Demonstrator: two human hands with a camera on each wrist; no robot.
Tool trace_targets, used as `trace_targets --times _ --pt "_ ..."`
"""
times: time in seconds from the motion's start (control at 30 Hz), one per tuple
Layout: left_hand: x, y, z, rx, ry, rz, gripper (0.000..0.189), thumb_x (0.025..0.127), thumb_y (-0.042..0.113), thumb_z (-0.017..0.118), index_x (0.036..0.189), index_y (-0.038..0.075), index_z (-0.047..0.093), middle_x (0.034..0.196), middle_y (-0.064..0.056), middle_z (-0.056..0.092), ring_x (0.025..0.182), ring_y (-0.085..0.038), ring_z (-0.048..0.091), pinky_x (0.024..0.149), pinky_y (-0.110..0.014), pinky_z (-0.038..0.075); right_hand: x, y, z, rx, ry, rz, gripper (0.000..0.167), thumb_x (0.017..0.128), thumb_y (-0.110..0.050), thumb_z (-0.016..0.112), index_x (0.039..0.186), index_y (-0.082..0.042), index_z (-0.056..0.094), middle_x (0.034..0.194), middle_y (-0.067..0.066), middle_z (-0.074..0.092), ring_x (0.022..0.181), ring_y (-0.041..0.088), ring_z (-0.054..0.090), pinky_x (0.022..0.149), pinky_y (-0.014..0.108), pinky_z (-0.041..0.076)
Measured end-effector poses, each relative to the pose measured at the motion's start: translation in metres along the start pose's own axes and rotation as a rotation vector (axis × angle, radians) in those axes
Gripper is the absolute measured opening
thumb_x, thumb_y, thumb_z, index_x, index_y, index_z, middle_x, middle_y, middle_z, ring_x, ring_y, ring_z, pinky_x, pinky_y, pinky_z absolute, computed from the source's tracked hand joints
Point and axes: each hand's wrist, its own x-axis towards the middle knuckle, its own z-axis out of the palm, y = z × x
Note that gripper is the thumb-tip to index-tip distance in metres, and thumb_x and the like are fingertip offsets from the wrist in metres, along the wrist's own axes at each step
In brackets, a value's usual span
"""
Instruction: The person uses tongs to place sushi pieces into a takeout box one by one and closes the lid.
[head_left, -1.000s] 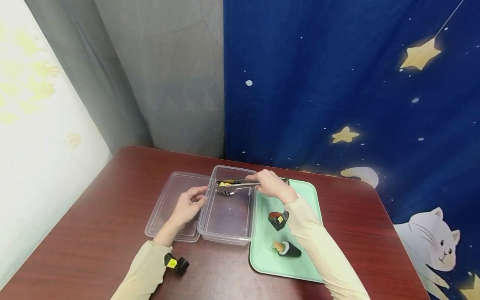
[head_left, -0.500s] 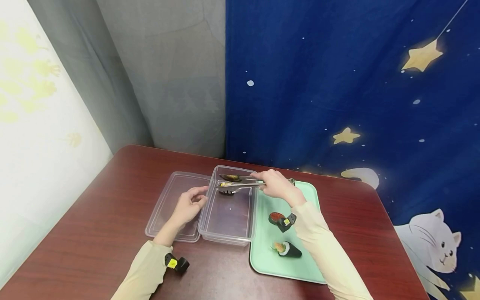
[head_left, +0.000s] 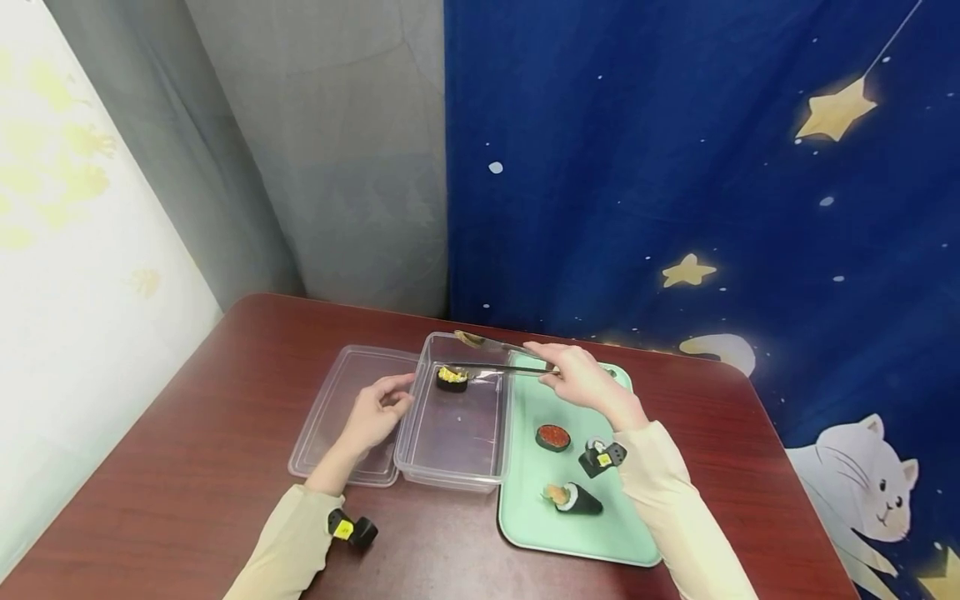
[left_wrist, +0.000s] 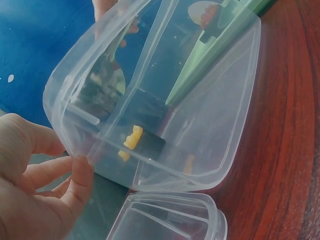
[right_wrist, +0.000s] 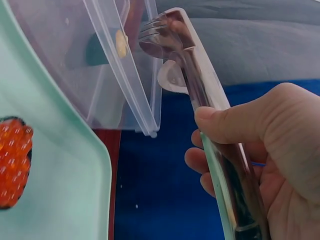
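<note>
My right hand (head_left: 581, 379) grips a pair of metal tongs (right_wrist: 197, 75), thumb on one side and fingers on the other. The tongs' arms are spread apart, with their tips over the far end of a clear plastic container (head_left: 450, 433). Below them, a toy sushi roll (head_left: 452, 379) with a yellow topping and black wrap sits on the container floor, away from the tips. My left hand (head_left: 377, 414) touches the container's left rim from outside with its thumb and fingertips, fingers loosely bent. A red-roe sushi roll (head_left: 553, 437) lies on the tray below my right hand.
A mint-green tray (head_left: 525, 525) stands right against the container and also bears a cone hand roll (head_left: 577, 498) and another piece, partly hidden by the right wrist camera (head_left: 602, 457). The clear lid (head_left: 330, 433) lies left of the container, under my left hand. Behind the table hang curtains.
The tongs have spread, released the yellow-topped sushi roll and risen. My right hand has drawn back to the right, uncovering the red-roe roll. My left hand has stayed at the rim.
</note>
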Motion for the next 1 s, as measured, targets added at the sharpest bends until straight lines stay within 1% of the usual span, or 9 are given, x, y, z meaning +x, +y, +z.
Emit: trace_targets --times 0.07,0.17,0.27,0.37,0.5,0.63,0.8,0.9,1.0 --pt "-0.001 0.000 0.000 -0.003 0.005 0.025 0.032 0.083 0.001 0.062 0.114 -0.007 0.062 0.096 -0.018 0.060 0.080 -0.009 0.058 0.065 -0.017 0.045 -0.007 0.002 -0.002 0.023 0.016 0.010 0.054 0.082 0.001 0.067 0.133 0.001 0.050 0.120 0.017 0.060 0.072 0.013 0.054 0.060 0.027 0.044" --pt "-0.001 0.001 0.001 0.008 0.003 -0.015 0.032 0.083 -0.001 0.061 0.115 -0.006 0.062 0.101 -0.021 0.060 0.082 -0.010 0.058 0.066 -0.016 0.045 -0.019 0.005 -0.003 0.038 0.047 0.024 0.055 0.082 0.000 0.068 0.134 0.000 0.049 0.116 0.015 0.062 0.074 0.013 0.054 0.060 0.027 0.044" --pt "0.000 0.003 0.001 0.020 -0.006 -0.081 0.034 0.084 -0.004 0.060 0.118 -0.007 0.060 0.106 -0.022 0.059 0.085 -0.011 0.058 0.067 -0.015 0.045 -0.029 0.007 -0.005 0.027 0.084 0.026 0.055 0.083 -0.002 0.068 0.134 0.000 0.049 0.113 0.013 0.062 0.076 0.014 0.055 0.062 0.028 0.044" --pt "0.001 0.004 0.001 0.013 -0.003 -0.106 0.034 0.085 -0.005 0.061 0.119 -0.008 0.059 0.105 -0.022 0.059 0.084 -0.010 0.058 0.067 -0.015 0.045 -0.038 0.010 -0.005 0.006 0.126 0.022 0.055 0.082 -0.003 0.069 0.134 0.000 0.049 0.112 0.012 0.062 0.076 0.015 0.057 0.062 0.028 0.044" --pt "0.001 0.005 0.000 0.017 -0.013 -0.109 0.035 0.085 -0.004 0.061 0.119 -0.008 0.059 0.105 -0.022 0.059 0.083 -0.008 0.057 0.068 -0.015 0.045 -0.049 0.014 -0.006 0.001 0.171 0.032 0.054 0.081 0.000 0.069 0.132 0.002 0.050 0.108 0.013 0.062 0.073 0.014 0.056 0.060 0.027 0.044" --pt "0.001 0.005 0.000 0.020 -0.014 -0.112 0.035 0.085 -0.004 0.061 0.120 -0.008 0.059 0.106 -0.023 0.059 0.084 -0.009 0.058 0.068 -0.015 0.045 -0.061 0.018 -0.007 0.002 0.188 0.066 0.056 0.080 0.000 0.070 0.133 0.002 0.049 0.106 0.012 0.062 0.073 0.014 0.055 0.060 0.028 0.044" --pt "0.001 0.003 0.000 0.026 -0.007 -0.098 0.035 0.084 -0.006 0.060 0.119 -0.010 0.058 0.105 -0.025 0.058 0.081 -0.007 0.058 0.068 -0.015 0.046 -0.077 0.026 -0.008 -0.007 0.205 0.093 0.057 0.080 0.000 0.070 0.133 0.000 0.049 0.117 0.016 0.060 0.077 0.014 0.058 0.066 0.032 0.048" --pt "0.001 0.002 0.001 0.025 -0.005 -0.094 0.035 0.084 -0.007 0.059 0.119 -0.010 0.058 0.105 -0.025 0.058 0.080 -0.005 0.057 0.068 -0.015 0.046 -0.088 0.032 -0.008 -0.013 0.232 0.091 0.058 0.078 0.001 0.071 0.132 0.000 0.050 0.114 0.016 0.062 0.076 0.014 0.058 0.066 0.034 0.048" --pt "0.000 0.003 0.001 0.028 -0.011 -0.093 0.035 0.084 -0.006 0.060 0.119 -0.009 0.058 0.105 -0.024 0.059 0.082 -0.007 0.057 0.068 -0.016 0.045 -0.097 0.036 -0.009 -0.018 0.255 0.100 0.058 0.077 0.003 0.072 0.131 0.003 0.050 0.109 0.015 0.063 0.075 0.014 0.057 0.065 0.033 0.047"
